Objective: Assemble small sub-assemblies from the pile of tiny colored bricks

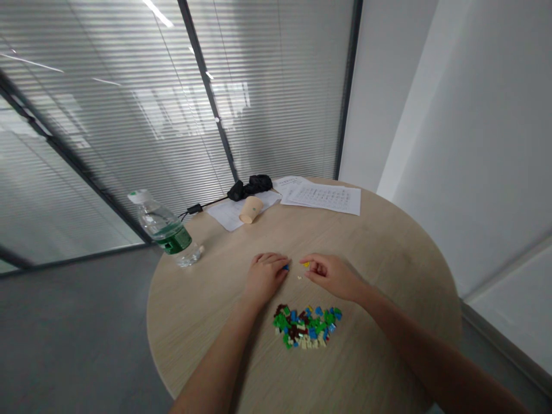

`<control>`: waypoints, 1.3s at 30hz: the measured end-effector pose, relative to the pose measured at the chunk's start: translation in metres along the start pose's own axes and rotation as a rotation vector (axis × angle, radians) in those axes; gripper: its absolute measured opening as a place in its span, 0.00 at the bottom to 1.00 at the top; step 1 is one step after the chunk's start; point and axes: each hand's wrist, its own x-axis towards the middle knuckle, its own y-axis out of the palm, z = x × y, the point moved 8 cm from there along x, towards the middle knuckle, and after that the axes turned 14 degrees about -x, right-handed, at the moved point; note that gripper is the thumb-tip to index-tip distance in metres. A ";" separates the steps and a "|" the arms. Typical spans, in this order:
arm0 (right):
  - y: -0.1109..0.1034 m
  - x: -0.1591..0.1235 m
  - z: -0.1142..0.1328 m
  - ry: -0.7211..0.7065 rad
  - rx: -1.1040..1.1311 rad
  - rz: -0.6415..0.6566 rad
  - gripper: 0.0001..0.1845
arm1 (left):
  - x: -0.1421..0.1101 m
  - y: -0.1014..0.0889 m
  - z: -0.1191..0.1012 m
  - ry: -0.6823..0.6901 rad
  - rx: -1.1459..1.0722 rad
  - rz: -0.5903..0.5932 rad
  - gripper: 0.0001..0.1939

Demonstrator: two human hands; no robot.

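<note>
My left hand rests on the table with its fingers bent together, and a small blue toy brick shows between the thumb and fingertips. Across a short gap, my right hand is curled, with a small yellow toy brick at its index fingertip; the grip is partly hidden. A tiny cream piece lies on the tabletop between the hands. Nearer to me is a loose pile of toy bricks in green, blue, dark red and cream.
On the left of the round wooden table stands a clear plastic bottle with a green label. Toward the back, a paper cup lies on its side near a black bundle with a cord. Printed sheets lie at the far edge.
</note>
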 end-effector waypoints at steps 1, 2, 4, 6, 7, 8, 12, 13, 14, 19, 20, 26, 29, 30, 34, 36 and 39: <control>0.000 0.000 0.000 0.001 0.002 0.001 0.15 | 0.000 0.000 0.000 0.003 -0.002 0.000 0.13; 0.000 0.000 -0.001 0.002 0.003 0.003 0.15 | -0.001 -0.001 0.000 0.006 -0.003 -0.001 0.13; 0.001 0.001 -0.002 0.002 0.005 0.004 0.16 | -0.002 -0.002 0.000 0.006 -0.006 -0.002 0.13; 0.001 0.001 -0.003 -0.001 0.010 0.006 0.16 | -0.003 -0.003 0.000 0.003 -0.011 0.000 0.13; 0.002 0.001 -0.004 -0.004 0.012 0.011 0.16 | -0.003 -0.003 0.000 0.000 -0.014 -0.001 0.14; 0.003 0.001 -0.004 -0.007 0.012 0.015 0.16 | -0.003 -0.003 0.000 -0.004 -0.018 -0.003 0.14; 0.005 0.001 -0.002 -0.021 -0.050 0.050 0.14 | -0.002 -0.003 0.002 -0.015 -0.033 -0.020 0.14; 0.005 0.000 0.000 -0.030 -0.074 0.063 0.13 | -0.002 -0.002 0.002 -0.014 -0.036 -0.021 0.14; 0.005 -0.001 0.002 -0.046 -0.097 0.079 0.12 | -0.002 -0.002 0.003 -0.011 -0.039 -0.020 0.14; 0.012 -0.008 0.024 -0.249 -0.184 0.205 0.09 | -0.002 0.002 0.003 0.015 -0.054 0.010 0.14; 0.013 -0.009 0.027 -0.286 -0.188 0.230 0.09 | -0.002 0.003 0.003 0.021 -0.057 0.012 0.14; 0.019 -0.015 0.033 -0.392 -0.215 0.312 0.08 | -0.001 0.007 0.006 0.052 -0.070 0.000 0.13; 0.020 -0.015 0.037 -0.404 -0.232 0.309 0.08 | -0.002 0.007 0.007 0.065 -0.084 -0.013 0.12; 0.021 -0.015 0.036 -0.401 -0.243 0.313 0.08 | -0.002 0.007 0.006 0.067 -0.088 -0.015 0.12; 0.026 -0.016 0.033 -0.399 -0.259 0.331 0.07 | -0.002 0.006 0.004 0.052 -0.088 0.000 0.12; 0.027 -0.016 0.033 -0.409 -0.246 0.326 0.07 | -0.002 0.005 0.003 0.039 -0.083 0.005 0.12; 0.027 -0.017 0.033 -0.410 -0.225 0.328 0.06 | -0.002 0.001 0.001 0.025 -0.077 -0.005 0.12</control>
